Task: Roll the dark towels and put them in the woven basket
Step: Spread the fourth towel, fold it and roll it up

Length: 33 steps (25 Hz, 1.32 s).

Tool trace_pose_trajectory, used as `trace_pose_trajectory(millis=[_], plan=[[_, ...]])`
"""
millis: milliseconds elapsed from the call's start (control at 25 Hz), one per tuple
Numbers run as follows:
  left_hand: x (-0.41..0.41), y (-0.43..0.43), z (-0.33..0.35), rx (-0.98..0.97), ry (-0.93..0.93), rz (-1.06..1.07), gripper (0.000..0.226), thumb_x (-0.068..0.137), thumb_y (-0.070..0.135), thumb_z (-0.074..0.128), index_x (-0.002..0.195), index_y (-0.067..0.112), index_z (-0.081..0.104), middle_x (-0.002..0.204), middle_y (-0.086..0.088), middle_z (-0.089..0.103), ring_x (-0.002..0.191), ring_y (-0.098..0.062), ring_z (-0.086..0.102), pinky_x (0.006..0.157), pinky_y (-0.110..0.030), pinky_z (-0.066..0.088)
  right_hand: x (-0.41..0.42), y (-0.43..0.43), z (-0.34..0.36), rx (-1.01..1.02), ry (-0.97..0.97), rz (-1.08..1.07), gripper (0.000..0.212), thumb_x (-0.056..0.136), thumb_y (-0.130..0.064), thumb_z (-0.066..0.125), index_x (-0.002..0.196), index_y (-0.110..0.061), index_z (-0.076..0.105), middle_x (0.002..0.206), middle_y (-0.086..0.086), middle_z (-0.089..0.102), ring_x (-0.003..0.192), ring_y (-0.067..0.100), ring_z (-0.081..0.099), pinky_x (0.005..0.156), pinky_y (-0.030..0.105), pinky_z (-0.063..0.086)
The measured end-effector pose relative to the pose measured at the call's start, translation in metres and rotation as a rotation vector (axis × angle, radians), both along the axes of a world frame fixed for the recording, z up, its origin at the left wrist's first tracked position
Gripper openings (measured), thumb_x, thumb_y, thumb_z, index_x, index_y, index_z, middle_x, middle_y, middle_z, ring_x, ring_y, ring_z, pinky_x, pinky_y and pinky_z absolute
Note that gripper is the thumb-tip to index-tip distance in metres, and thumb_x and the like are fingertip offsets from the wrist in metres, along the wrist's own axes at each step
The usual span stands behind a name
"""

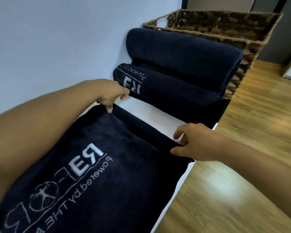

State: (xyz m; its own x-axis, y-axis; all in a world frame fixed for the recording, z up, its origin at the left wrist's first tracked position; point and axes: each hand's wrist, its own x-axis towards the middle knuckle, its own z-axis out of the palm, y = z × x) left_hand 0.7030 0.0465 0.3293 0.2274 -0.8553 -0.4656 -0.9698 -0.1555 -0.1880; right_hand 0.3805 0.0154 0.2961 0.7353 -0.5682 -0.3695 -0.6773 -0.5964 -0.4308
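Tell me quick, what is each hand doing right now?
The left hand grips the far left corner of the flat towel.
The right hand pinches the same towel's far right edge.

Both bare forearms reach forward, the left one coming in from the lower left edge and the right one from the right edge, well apart. The left hand (112, 95) is turned palm down, its fingers (124, 96) curled and its thumb pointing downward, gripping the far left corner of the dark towel (91, 148). The right hand (194, 142) pinches the far right corner between its thumb and curled fingers (179, 134).
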Motion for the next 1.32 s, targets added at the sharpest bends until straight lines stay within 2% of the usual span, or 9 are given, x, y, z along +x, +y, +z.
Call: trace_pose_trajectory(millis=[200,320,560,720,840,960,1040,1160,1320], plan=[[0.004,0.004,-0.010,0.065,-0.055,-0.223,0.036,0.066,0.015,0.083,0.095,0.023,0.062,0.101,0.007,0.061,0.093,-0.015,0.055,0.076,-0.029,0.045,-0.001,0.018,-0.009,0.053,-0.123,-0.063,0.031,0.083,-0.039,0.068,0.110,-0.025,0.061,0.092,-0.004,0.066,0.069,0.014,0.068,0.065,0.032,0.060],[0.014,0.021,-0.017,-0.206,-0.022,-0.243,0.033,0.065,0.017,0.079,0.078,0.027,0.049,0.082,0.013,0.054,0.079,-0.014,0.052,0.069,-0.030,0.038,-0.006,0.020,-0.014,-0.020,-0.257,-0.082,0.018,0.084,-0.031,0.066,0.102,-0.027,0.063,0.070,-0.006,0.062,0.056,0.011,0.059,0.051,0.024,0.049],[0.011,0.055,-0.061,-0.815,-0.033,-0.304,0.029,0.061,-0.014,0.057,0.081,0.007,0.054,0.082,-0.008,0.054,0.077,-0.033,0.054,0.051,-0.032,0.039,-0.007,0.022,-0.023,-0.374,-0.370,0.018,0.023,0.086,-0.025,0.063,0.108,-0.025,0.055,0.089,-0.004,0.053,0.071,0.018,0.055,0.058,0.031,0.050],[0.025,0.098,-0.060,-0.837,0.094,-0.378,0.023,0.088,0.013,0.055,0.101,0.002,0.070,0.104,-0.011,0.069,0.091,-0.029,0.064,0.074,-0.036,0.056,-0.009,0.033,-0.038,-0.586,-0.460,0.266,0.032,0.069,-0.001,0.076,0.097,-0.013,0.064,0.074,0.002,0.049,0.056,0.020,0.047,0.040,0.027,0.039],[0.022,0.110,-0.046,-0.783,0.121,-0.306,0.028,0.090,0.027,0.051,0.095,0.011,0.074,0.092,-0.002,0.073,0.082,-0.026,0.068,0.072,-0.036,0.055,-0.008,0.033,-0.041,-0.702,-0.472,0.510,0.032,0.071,0.005,0.073,0.094,-0.013,0.062,0.076,0.002,0.049,0.064,0.018,0.045,0.046,0.028,0.043],[0.017,0.089,-0.021,-0.591,0.150,-0.065,0.014,0.087,0.025,0.069,0.101,0.022,0.071,0.080,0.009,0.071,0.077,-0.017,0.064,0.076,-0.027,0.042,-0.012,0.028,-0.027,-0.539,-0.432,0.649,0.014,0.093,-0.024,0.054,0.090,-0.020,0.067,0.080,-0.005,0.056,0.075,0.013,0.049,0.064,0.025,0.045],[0.017,0.067,-0.004,-0.378,0.147,-0.038,0.028,0.082,0.028,0.075,0.110,0.029,0.069,0.073,0.014,0.066,0.074,-0.008,0.059,0.074,-0.025,0.039,-0.005,0.025,-0.010,-0.249,-0.395,0.524,0.030,0.096,-0.039,0.047,0.092,-0.025,0.072,0.080,-0.011,0.063,0.078,0.007,0.057,0.069,0.022,0.049],[0.012,0.032,0.010,-0.055,0.092,-0.032,0.027,0.079,0.025,0.078,0.105,0.024,0.070,0.074,0.010,0.063,0.075,-0.007,0.057,0.068,-0.024,0.042,0.010,0.008,0.002,-0.030,-0.348,0.258,0.004,0.086,-0.027,0.070,0.084,-0.030,0.070,0.069,-0.009,0.067,0.064,0.007,0.062,0.057,0.019,0.050],[0.009,0.006,-0.002,0.142,0.039,-0.055,0.029,0.076,0.013,0.079,0.093,0.027,0.059,0.099,0.003,0.057,0.095,-0.021,0.057,0.074,-0.030,0.045,0.014,0.004,0.003,0.105,-0.163,-0.020,0.041,0.072,-0.048,0.081,0.100,-0.033,0.054,0.083,-0.008,0.065,0.067,0.004,0.061,0.055,0.018,0.047]])
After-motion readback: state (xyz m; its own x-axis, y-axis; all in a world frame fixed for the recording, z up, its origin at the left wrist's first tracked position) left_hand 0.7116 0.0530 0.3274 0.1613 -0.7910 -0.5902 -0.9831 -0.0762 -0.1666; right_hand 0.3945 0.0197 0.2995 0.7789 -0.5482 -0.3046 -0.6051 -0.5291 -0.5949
